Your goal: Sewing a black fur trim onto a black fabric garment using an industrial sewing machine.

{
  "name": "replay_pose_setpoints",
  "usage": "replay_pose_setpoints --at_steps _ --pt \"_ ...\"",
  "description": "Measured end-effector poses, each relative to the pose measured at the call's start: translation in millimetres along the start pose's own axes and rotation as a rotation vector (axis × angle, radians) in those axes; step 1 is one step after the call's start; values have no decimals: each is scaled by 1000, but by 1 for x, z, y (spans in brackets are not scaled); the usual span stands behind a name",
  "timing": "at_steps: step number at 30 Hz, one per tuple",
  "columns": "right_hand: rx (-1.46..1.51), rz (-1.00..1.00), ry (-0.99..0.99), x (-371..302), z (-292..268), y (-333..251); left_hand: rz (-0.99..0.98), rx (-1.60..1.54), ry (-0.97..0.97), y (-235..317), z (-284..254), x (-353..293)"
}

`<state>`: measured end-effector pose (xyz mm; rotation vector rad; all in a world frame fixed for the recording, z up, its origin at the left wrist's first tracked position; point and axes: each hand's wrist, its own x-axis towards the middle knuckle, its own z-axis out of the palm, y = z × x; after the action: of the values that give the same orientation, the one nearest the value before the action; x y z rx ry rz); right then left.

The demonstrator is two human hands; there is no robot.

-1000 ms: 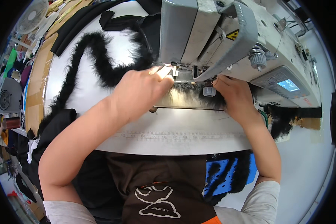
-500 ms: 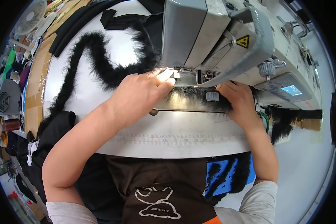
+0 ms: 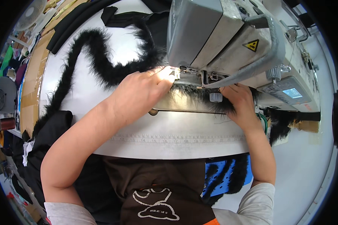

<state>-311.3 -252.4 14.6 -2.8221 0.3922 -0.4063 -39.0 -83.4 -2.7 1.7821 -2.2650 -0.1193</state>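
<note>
A long strip of fluffy black fur trim [image 3: 95,52] winds over the white table and runs under the head of a grey sewing machine [image 3: 199,33]. My left hand [image 3: 148,86] pinches the trim just left of the presser foot area, fingertips close to the metal parts. On the other side, my right hand [image 3: 240,100] has its fingers curled into the fur to the right of the needle area, partly hidden behind the machine's guard. Between both hands, fur lies along the shiny metal plate [image 3: 176,103]. The needle itself cannot be made out.
A printed ruler scale [image 3: 169,140] crosses the table's near edge. Black fabric [image 3: 58,125] hangs at the left, and more dark cloth [image 3: 139,20] lies at the back. A blue perforated basket [image 3: 218,178] with black fur pieces sits below the table edge.
The whole view has shifted slightly, with the machine a little further right in it. Both hands keep nearly the same places on the trim.
</note>
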Motion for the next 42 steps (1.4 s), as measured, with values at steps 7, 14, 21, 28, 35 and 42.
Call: replay_pose_setpoints --at_steps 7,14,21,28,35,42 --pt "-81 -60 49 1 -1 0 50 130 15 3 -2 2" --pt "-455 -15 -225 15 -10 -49 -6 115 -7 5 1 -3" --pt "-265 -74 -41 32 32 -62 159 166 98 -6 -10 7" --pt "-70 74 13 26 45 -38 301 318 12 -35 -36 15" --pt "-41 -20 -35 31 36 -25 428 339 96 -37 -33 -2" --pt "126 102 -39 32 42 -20 275 249 72 -44 -22 -14"
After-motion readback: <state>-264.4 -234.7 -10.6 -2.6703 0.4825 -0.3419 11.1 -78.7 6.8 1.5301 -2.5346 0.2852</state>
